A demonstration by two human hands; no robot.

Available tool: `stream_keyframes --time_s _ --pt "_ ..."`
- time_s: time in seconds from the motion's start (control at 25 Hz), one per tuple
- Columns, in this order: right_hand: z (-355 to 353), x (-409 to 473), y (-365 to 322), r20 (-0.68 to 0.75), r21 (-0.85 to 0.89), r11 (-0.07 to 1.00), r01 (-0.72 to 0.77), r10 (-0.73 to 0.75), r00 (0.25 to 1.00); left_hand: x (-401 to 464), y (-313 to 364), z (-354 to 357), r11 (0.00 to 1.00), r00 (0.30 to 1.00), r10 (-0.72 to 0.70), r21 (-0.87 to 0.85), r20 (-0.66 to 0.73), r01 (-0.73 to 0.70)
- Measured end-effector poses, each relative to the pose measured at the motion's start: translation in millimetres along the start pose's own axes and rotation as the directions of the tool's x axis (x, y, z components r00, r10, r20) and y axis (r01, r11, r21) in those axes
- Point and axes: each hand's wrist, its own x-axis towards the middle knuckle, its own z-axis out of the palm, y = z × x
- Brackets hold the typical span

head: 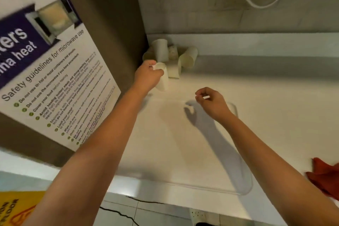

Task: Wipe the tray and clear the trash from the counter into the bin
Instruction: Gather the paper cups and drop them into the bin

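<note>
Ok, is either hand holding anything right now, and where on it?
The left hand grips a paper cup around its upper end. The right hand is curled but holds nothing.

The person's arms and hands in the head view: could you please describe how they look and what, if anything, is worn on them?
Both forearms are bare up to the frame edge, with no sleeves in view. The left hand and right hand wear no gloves, and no watch, bracelet or ring is visible. The picture is slightly blurred, so small details on the fingers cannot be ruled out.
</note>
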Motion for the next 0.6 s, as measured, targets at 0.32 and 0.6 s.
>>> stream_keyframes --time_s 0.32,0.6 --pt "29.2 127.4 -24.6 0.132 -0.392 0.900 0.194 -0.153 0.979 72.8 0.0 1.1 0.940 0.993 0.107 0.320 0.056 -0.120" --pt "41.0 179.5 -17.9 0.286 -0.544 0.745 0.385 -0.267 0.920 92.9 -24.3 25.3 0.954 0.981 0.193 0.233 -0.005 -0.187"
